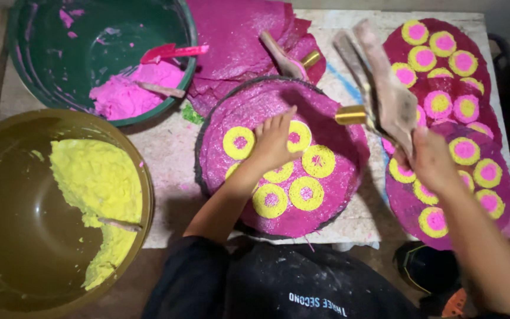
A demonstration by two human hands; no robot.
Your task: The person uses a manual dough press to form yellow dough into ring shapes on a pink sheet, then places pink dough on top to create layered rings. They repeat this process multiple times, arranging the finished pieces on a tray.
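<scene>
Big picture first: a pale worktable (pixel 166 159) carries two wide bowls on the left, an olive one (pixel 7 248) with a heap of yellow paste (pixel 98 183) and a stick in it, and a dark green one (pixel 48 65) holding pink paste (pixel 131 91) with a red scraper. Centre stage sits the round magenta disc (pixel 332 150) on a dark tray, dotted with yellow rings with pink centres. To the right, finished magenta sheets (pixel 444 124) overlap, studded with the same yellow-and-pink circles, and plain magenta sheets (pixel 237 35) lie stacked at the top. Now the hands: the left hand (pixel 274 145) lies flat on the disc, fingers spread and pressing down among the rings. The right hand (pixel 429 159) is lifted over the finished sheets, closed around a worn wooden-handled stamping tool (pixel 388 88) with a brass tube end (pixel 349 115), blurred. A second such tool (pixel 284 59) rests on the plain stack.
</scene>
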